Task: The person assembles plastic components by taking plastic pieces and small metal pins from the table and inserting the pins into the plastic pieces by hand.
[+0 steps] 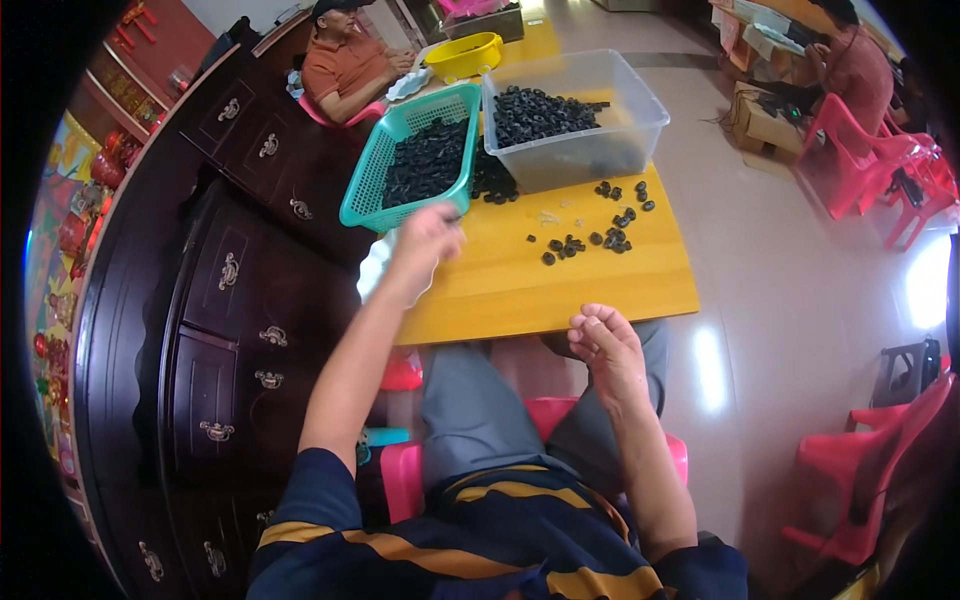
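My left hand point(425, 248) is closed just in front of the teal mesh basket point(354, 205). A small black piece shows at its fingertips, slightly blurred. Inside the basket lies a heap of black elongated pieces point(428, 165). Over the near table edge, my right hand point(612, 352) has its thumb and fingers pinched together; anything between them is too small to make out. Beyond it, small black ring-shaped parts point(612, 240) lie scattered on the yellow tabletop point(480, 290). A clear plastic bin point(590, 160) behind them holds many similar black parts point(545, 115).
A white scalloped-edged object point(375, 270) sits under my left forearm. Farther back is a yellow basin point(463, 57). Dark wooden drawers point(235, 270) line the left side. One person point(345, 60) sits at the far left, another point(855, 70) at the far right near pink chairs point(850, 150).
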A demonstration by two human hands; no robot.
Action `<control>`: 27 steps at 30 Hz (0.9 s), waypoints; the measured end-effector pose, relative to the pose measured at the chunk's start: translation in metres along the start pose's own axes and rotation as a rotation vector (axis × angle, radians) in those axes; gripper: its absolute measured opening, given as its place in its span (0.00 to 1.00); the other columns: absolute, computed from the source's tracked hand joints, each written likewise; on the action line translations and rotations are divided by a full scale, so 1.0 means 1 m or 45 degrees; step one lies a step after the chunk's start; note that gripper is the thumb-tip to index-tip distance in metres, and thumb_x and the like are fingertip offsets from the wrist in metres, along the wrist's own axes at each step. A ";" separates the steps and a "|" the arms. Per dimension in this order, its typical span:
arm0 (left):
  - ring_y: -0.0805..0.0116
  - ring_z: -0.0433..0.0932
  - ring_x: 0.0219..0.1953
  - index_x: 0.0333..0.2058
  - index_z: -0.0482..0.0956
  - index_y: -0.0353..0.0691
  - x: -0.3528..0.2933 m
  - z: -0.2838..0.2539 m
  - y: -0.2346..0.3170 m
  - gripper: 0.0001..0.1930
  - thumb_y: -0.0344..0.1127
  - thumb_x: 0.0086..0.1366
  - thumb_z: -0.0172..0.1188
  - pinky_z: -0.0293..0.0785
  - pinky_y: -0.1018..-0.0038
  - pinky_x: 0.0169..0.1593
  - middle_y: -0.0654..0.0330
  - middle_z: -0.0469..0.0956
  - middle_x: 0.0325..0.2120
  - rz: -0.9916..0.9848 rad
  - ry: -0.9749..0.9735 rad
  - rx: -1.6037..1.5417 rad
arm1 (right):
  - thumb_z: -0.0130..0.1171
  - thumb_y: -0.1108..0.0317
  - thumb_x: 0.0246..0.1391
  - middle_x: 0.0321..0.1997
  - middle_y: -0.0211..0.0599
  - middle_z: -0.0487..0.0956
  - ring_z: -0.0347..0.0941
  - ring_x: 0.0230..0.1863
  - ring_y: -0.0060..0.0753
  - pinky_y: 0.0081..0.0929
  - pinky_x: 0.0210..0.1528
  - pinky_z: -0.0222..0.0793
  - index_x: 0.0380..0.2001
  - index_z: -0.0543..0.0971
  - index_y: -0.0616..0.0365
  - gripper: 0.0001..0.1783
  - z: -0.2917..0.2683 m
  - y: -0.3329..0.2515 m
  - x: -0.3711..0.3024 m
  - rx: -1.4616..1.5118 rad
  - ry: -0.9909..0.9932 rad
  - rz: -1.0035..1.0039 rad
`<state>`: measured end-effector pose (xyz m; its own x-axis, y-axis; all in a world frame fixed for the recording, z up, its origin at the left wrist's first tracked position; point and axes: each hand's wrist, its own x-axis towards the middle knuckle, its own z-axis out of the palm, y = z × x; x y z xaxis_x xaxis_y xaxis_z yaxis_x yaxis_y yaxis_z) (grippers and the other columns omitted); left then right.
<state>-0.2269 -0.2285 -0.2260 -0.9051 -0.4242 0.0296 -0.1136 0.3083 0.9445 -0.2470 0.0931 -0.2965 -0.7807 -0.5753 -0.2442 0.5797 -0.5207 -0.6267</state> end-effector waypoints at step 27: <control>0.71 0.76 0.23 0.35 0.82 0.36 -0.040 0.128 -0.022 0.08 0.29 0.55 0.67 0.72 0.74 0.28 0.60 0.78 0.29 0.424 -0.100 0.408 | 0.57 0.67 0.64 0.44 0.32 0.81 0.77 0.39 0.22 0.21 0.44 0.73 0.49 0.74 0.56 0.12 0.002 0.003 0.000 -0.022 0.060 -0.034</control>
<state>-0.2404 -0.1088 -0.2895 -0.9405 -0.1956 0.2778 0.0790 0.6693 0.7388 -0.2447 0.0904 -0.2968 -0.8061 -0.5309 -0.2615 0.5548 -0.5244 -0.6459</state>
